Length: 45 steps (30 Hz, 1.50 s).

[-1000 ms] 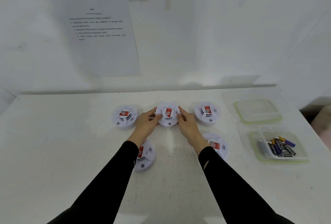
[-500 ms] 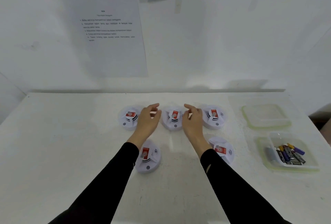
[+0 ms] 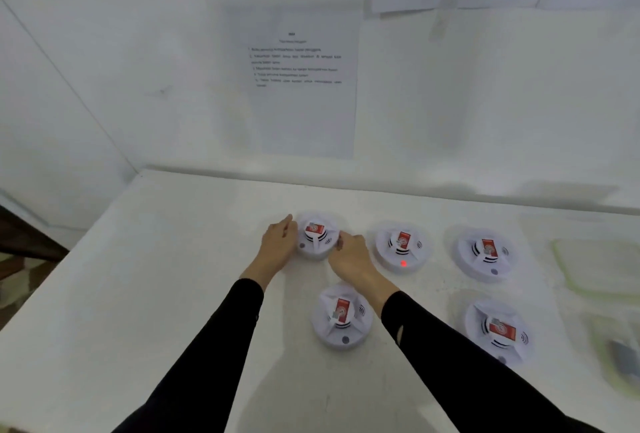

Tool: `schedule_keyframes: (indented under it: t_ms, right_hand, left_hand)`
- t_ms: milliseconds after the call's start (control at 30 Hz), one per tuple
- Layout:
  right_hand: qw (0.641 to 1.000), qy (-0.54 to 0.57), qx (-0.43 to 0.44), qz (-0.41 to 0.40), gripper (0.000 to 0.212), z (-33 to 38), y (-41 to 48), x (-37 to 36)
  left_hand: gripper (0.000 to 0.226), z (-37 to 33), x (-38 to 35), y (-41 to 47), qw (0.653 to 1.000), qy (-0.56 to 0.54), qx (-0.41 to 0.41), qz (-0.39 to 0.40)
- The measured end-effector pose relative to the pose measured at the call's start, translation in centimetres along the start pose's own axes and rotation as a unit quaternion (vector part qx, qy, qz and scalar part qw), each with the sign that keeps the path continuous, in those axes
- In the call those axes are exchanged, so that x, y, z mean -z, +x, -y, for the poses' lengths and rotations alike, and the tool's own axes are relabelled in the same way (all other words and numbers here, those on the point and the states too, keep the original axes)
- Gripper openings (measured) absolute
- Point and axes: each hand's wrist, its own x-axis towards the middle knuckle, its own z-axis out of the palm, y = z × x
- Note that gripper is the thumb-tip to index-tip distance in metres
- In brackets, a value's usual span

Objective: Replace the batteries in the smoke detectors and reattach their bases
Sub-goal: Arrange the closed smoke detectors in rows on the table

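Several round white smoke detectors with red labels lie on the white table (image 3: 173, 276). My left hand (image 3: 278, 242) and my right hand (image 3: 349, 254) clasp the back-left smoke detector (image 3: 317, 236) from either side. The middle back detector (image 3: 401, 249) shows a lit red lamp on its front. Another detector (image 3: 485, 254) sits at the back right. Two more lie nearer me: one (image 3: 341, 316) between my forearms and one (image 3: 498, 330) to the right.
A clear plastic lid (image 3: 595, 269) lies at the right edge of the table. Below it a clear tub (image 3: 620, 356) is partly cut off by the frame. Paper sheets (image 3: 304, 86) hang on the wall behind. The table's left edge drops off near a dark floor.
Both hands let go of the middle back detector and moved left onto the back-left one. The middle detector's red lamp now glows. My view has turned left.
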Motion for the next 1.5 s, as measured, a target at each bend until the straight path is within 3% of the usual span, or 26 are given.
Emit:
schedule_keyframes:
  t_ms: [167, 333, 500, 800, 1500]
  right_hand:
    - [0.990, 0.136, 0.030, 0.015, 0.059, -0.5, -0.2, 0.5]
    - [0.968, 0.235, 0.066, 0.061, 0.077, -1.4, 0.3, 1.4]
    - [0.969, 0.235, 0.076, 0.023, 0.073, -2.2, 1.1, 0.7]
    - [0.965, 0.238, 0.105, -0.012, 0.070, -2.2, 0.6, 0.3]
    - [0.962, 0.243, 0.121, -0.010, 0.066, -2.1, 0.5, 0.4]
  left_hand:
    - [0.031, 0.7, -0.4, -1.2, 0.989, -0.138, -0.031, -0.032]
    - [0.029, 2.1, -1.1, -1.9, 0.973, -0.217, -0.056, -0.051]
    - [0.027, 2.3, -1.2, -2.5, 0.968, -0.224, -0.102, -0.049]
    - [0.031, 2.9, -1.4, -2.6, 0.967, -0.221, -0.109, -0.069]
    - [0.033, 2.7, -1.4, -3.1, 0.966, -0.210, -0.120, -0.091]
